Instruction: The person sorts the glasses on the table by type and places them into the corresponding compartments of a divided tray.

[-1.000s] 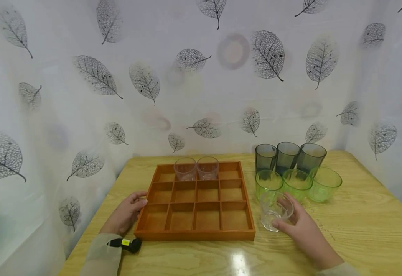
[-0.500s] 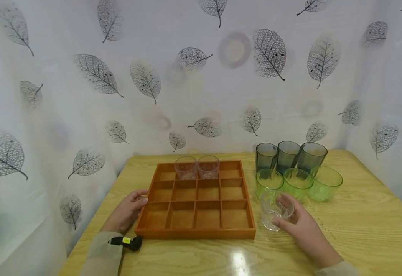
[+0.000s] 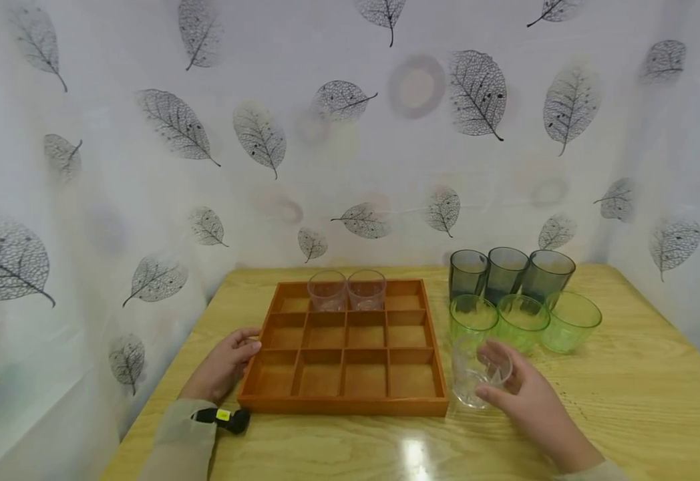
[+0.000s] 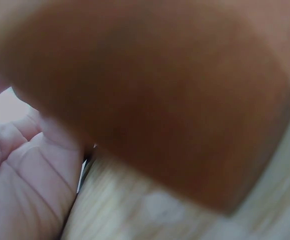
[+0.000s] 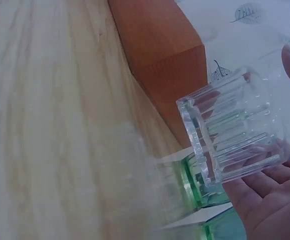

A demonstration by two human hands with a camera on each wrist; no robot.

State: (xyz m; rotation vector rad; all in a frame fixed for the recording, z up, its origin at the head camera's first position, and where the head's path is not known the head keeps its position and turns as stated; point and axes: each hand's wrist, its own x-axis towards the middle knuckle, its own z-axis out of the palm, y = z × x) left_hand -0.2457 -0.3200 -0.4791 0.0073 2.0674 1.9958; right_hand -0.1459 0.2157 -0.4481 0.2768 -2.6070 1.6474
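Note:
My right hand [image 3: 527, 401] holds a clear drinking glass [image 3: 476, 387] between thumb and fingers, just right of the wooden tray [image 3: 344, 406]. In the right wrist view, the ribbed clear glass [image 5: 230, 135] has its base close over the table, near the tray's corner [image 5: 170, 70]. At the tray's left edge, my left hand [image 3: 224, 364] grips the side wall, its thumb at the rim. In the left wrist view, the palm [image 4: 30, 185] shows beside the blurred tray [image 4: 160, 100]. Two clear glasses [image 3: 327, 294] stand in the middle compartments of the tray's back row.
Three green glasses [image 3: 473, 321] stand in a row behind the held glass. Behind them are three taller grey glasses [image 3: 468, 274]. A leaf-patterned curtain [image 3: 326, 153] encloses the back and sides of the wooden table [image 3: 638, 387].
The head view has shifted slightly. The held glass has come a little left, closer to the tray. My left hand stays at the tray's edge.

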